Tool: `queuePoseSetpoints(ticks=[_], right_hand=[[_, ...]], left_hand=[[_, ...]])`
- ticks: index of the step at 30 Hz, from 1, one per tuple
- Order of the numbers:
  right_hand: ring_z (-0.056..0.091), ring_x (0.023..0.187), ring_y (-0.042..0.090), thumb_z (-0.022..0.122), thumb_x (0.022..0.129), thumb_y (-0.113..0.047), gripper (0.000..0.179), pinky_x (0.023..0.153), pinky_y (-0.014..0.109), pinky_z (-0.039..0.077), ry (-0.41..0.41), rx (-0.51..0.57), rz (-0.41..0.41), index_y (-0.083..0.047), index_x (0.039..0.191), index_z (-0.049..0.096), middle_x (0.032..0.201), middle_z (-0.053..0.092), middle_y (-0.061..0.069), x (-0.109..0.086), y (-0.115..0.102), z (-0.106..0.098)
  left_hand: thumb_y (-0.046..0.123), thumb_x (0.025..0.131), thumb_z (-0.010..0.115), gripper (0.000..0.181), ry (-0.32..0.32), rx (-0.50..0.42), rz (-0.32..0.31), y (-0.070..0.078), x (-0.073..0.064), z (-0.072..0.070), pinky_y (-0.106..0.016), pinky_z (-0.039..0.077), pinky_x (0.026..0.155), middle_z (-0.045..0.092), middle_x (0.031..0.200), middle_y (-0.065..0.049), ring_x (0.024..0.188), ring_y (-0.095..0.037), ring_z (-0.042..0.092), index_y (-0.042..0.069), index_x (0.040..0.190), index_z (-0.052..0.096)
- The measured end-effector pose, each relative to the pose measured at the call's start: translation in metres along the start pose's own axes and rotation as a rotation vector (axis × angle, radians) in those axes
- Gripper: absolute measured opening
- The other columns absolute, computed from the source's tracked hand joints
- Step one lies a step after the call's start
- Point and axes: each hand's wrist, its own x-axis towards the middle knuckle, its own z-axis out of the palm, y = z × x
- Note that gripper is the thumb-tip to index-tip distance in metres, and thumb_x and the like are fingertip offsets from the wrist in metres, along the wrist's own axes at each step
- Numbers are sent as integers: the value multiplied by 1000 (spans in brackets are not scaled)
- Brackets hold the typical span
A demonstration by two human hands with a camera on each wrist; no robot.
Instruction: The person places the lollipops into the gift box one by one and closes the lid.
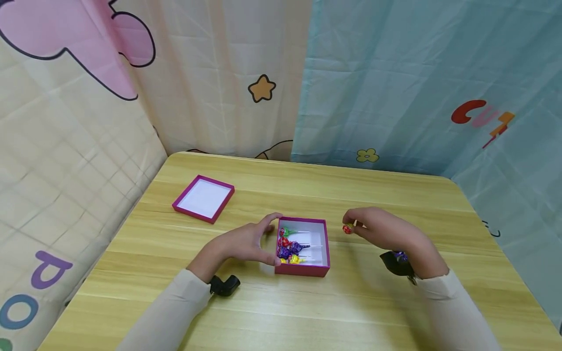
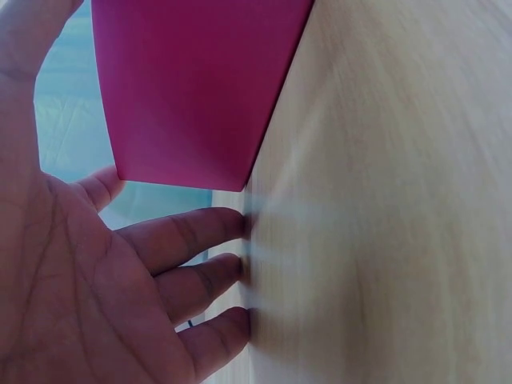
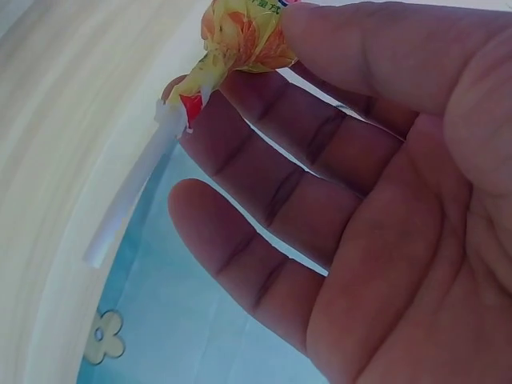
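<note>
A magenta box (image 1: 303,270) with a white inside stands on the table and holds several wrapped lollipops (image 1: 295,247) in green, red, purple and yellow, sticks pointing right. My left hand (image 1: 246,241) holds the box at its left side, thumb at the near corner and index finger at the far one. In the left wrist view the index fingertip touches the box corner, while the other fingers rest by the tabletop. My right hand (image 1: 382,228), right of the box and above the table, pinches a yellow-orange and red lollipop (image 3: 248,36) by its head; its white stick hangs free.
The box's magenta lid (image 1: 203,197) lies inside-up at the back left. Something shiny and purple (image 1: 400,255), possibly another lollipop, shows partly behind the black wrist camera (image 1: 395,264). Printed curtains (image 1: 281,117) hang along the table's back edge.
</note>
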Motion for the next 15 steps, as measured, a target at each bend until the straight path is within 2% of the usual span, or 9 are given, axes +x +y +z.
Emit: queuePoseSetpoints(ticks=[15], right_hand=[[60,86,12,65,95,-6,15,80,36,54,12,-57,-92,-9,110,67,99,67,-4,24,-34,-2]], left_hand=[[60,72,81,112,9,3,12,-1,0,0,-47,28,115,37,156,-11,143,-25,33,34,157,14]])
